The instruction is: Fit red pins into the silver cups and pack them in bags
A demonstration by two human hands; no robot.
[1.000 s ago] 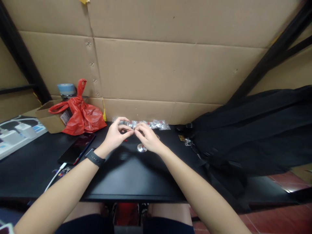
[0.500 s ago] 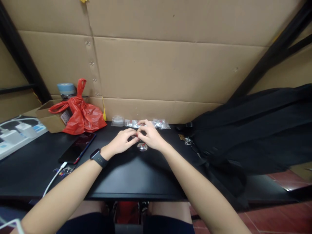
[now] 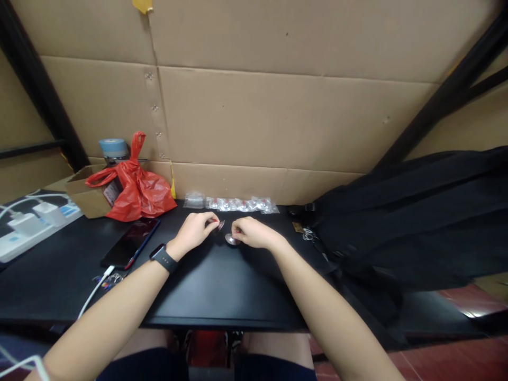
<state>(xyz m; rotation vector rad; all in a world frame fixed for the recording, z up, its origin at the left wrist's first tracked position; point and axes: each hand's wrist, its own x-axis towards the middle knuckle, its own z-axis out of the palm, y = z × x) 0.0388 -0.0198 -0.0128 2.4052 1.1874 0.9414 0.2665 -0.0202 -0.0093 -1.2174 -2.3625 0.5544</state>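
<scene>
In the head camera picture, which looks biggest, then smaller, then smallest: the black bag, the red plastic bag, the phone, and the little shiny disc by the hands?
1. Black bag, biggest by far.
2. Red plastic bag.
3. Phone, a bit smaller than the red bag.
4. Shiny disc, tiniest, beside the right hand.

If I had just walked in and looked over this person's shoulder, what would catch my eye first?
Probably the two hands meeting at the middle of the black table: the left hand pinches a small round metal piece, and the right hand rests by a shiny disc. Next, the bright red plastic bag at the back left, and the black bag slumped on the right.
</scene>
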